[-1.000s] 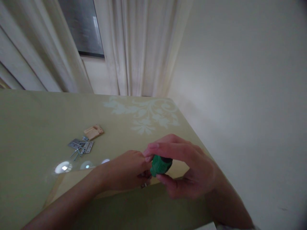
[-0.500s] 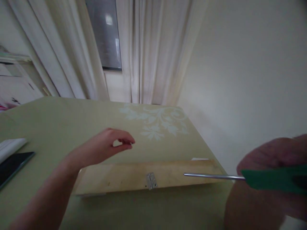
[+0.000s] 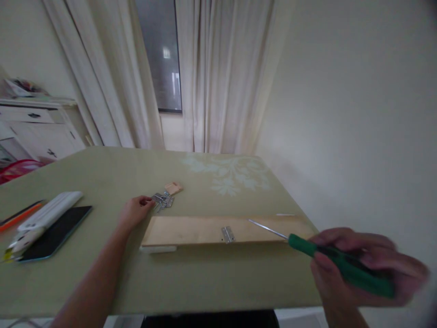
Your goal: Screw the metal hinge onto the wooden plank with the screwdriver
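Note:
My right hand [image 3: 362,269] grips a screwdriver [image 3: 351,271] by its green handle. The thin metal shaft points left, over the right half of a wooden board [image 3: 191,230]. A metal hinge [image 3: 227,234] sits near the middle of that board, with small dark holes beside it. My left hand [image 3: 138,209] is at the left edge of a small pile of hinges and screws [image 3: 164,200], its fingers drawn together. What its fingertips hold, if anything, is too small to make out. A small wooden piece [image 3: 173,187] lies just behind the pile.
On the left of the green table [image 3: 112,177] lie a dark phone-like slab [image 3: 58,232], a white case [image 3: 51,212] and an orange-and-black item [image 3: 20,216]. White pieces [image 3: 159,249] show under the board. A wall [image 3: 358,114] rises close on the right.
My left hand has gone from above the board to the hinge pile. My right hand has turned the screwdriver so its handle slopes down. The view has shifted, showing more of the table.

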